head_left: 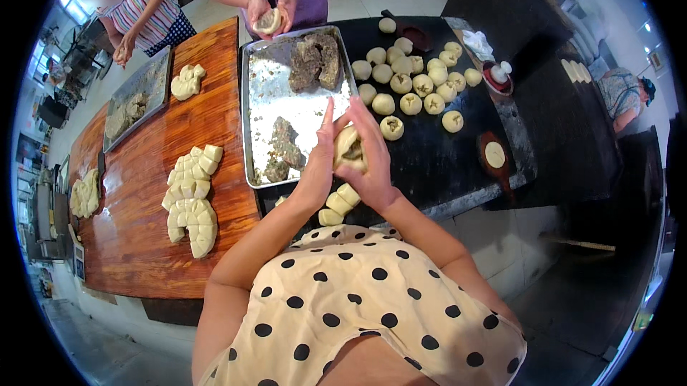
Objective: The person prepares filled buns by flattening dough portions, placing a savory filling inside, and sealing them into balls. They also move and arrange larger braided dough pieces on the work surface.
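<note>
Left hand [317, 164] and right hand [368, 153] together around 1 dough piece [348, 148] (dark filling inside)

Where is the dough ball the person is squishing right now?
In the head view, the dough ball sits near the middle, cupped between the left hand and right hand, just right of the metal tray holding dark filling.

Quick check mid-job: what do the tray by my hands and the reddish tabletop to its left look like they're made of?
Tray: looks like bare metal, silver-grey with a dull shine and raised rim, smeared with flour or filling. Tabletop: seems to be wood, reddish-brown with visible grain streaks and a glossy, probably varnished, finish.
</note>
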Motion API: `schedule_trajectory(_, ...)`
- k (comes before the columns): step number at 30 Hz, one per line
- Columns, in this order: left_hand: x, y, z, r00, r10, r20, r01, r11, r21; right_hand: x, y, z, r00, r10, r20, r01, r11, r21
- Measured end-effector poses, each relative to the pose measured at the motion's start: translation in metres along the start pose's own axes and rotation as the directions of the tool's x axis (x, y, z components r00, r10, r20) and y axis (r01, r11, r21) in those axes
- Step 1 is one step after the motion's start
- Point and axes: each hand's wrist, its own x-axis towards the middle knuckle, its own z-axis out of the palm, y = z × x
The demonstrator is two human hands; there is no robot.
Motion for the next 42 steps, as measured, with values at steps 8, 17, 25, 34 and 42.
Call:
schedule_trajectory(8,-0.005,0.029,-0.009,0.990,0.024,0.138,0.040,0.897,-0.440,0.023,-0.036,-0.007,0.979,-0.159,-0.129,0.168,0.984,0.065)
schedule_trajectory(17,-0.015,0.002,-0.011,0.976,-0.121,0.179,0.197,0.835,-0.513,0.023,-0.045,-0.004,0.996,0.050,-0.070,-0.031,0.968,0.249)
schedule_trajectory(25,-0.009,0.006,-0.013,0.963,0.050,0.266,0.145,0.734,-0.663,0.019,-0.055,0.001,0.984,0.053,-0.168,0.006,0.943,0.332)
schedule_trajectory(34,-0.010,-0.039,-0.006,0.981,-0.193,-0.007,0.122,0.649,-0.751,-0.013,-0.021,0.037,0.992,0.026,-0.122,-0.003,0.983,0.182)
schedule_trajectory(42,-0.001,-0.018,-0.016,0.941,-0.334,0.054,0.267,0.633,-0.727,0.002,-0.024,0.025,0.996,0.073,-0.046,-0.062,0.977,0.202)
